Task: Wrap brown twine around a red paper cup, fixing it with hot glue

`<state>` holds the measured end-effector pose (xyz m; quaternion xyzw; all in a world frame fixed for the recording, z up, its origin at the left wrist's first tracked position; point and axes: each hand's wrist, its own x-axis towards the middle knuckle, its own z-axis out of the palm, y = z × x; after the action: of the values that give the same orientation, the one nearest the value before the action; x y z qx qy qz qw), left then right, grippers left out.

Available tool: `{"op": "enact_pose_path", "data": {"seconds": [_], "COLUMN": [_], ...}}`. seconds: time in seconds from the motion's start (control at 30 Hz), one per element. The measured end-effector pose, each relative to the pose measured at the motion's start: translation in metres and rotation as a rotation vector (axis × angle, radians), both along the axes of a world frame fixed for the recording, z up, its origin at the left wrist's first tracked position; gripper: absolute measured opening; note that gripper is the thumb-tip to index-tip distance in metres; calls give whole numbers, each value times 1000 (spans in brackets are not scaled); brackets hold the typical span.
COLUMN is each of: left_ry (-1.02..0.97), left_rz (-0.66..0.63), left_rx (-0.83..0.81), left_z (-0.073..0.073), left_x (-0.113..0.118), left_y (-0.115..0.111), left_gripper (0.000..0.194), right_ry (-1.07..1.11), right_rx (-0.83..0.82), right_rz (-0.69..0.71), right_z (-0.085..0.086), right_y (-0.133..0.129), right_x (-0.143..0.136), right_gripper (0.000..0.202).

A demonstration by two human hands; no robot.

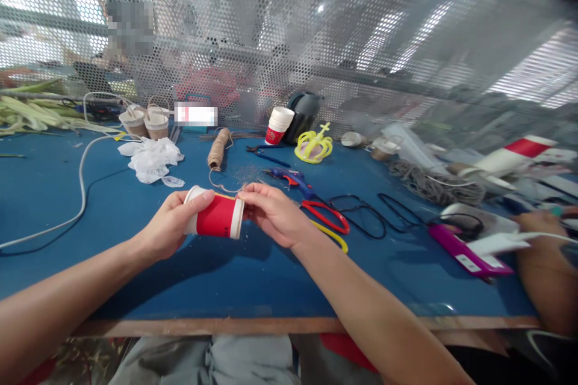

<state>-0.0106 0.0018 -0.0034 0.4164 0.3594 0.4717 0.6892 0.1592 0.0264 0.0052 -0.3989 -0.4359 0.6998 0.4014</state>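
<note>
A red and white paper cup lies on its side in the air above the blue table, its rim toward the left. My left hand is wrapped round the rim end, thumb on top. At the base end, my right hand pinches thin brown twine against the cup's edge. The twine runs back toward a spool lying behind the cup. Behind my right hand are a blue glue gun and red-handled scissors.
Beyond are stacked cups, a yellow crown, pliers and white plastic. Black cords and a purple power strip lie right, near another person's arm. A perforated metal screen stands behind the table.
</note>
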Motion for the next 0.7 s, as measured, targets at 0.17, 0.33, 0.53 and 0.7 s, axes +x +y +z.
{"op": "enact_pose_path", "data": {"seconds": [0.17,0.33,0.53,0.7], "left_ry": [-14,-9,-67,-104], "left_rz": [-28,24,63,78], "left_rx": [-4,-49,-164,-201], "left_z": [-3,1,6,8], "left_x": [-2,0,-3,-4], "left_y": [0,3,12,13], "left_gripper": [25,25,22,19], "right_ry": [-5,-15,-480,-702], "right_rx": [-16,21,383,713], "right_rz": [1,12,-131,-40], "right_z": [1,-7,-10,7], "right_y": [0,6,15,0], "right_x": [0,0,10,12], "right_gripper": [17,23,36,23]}}
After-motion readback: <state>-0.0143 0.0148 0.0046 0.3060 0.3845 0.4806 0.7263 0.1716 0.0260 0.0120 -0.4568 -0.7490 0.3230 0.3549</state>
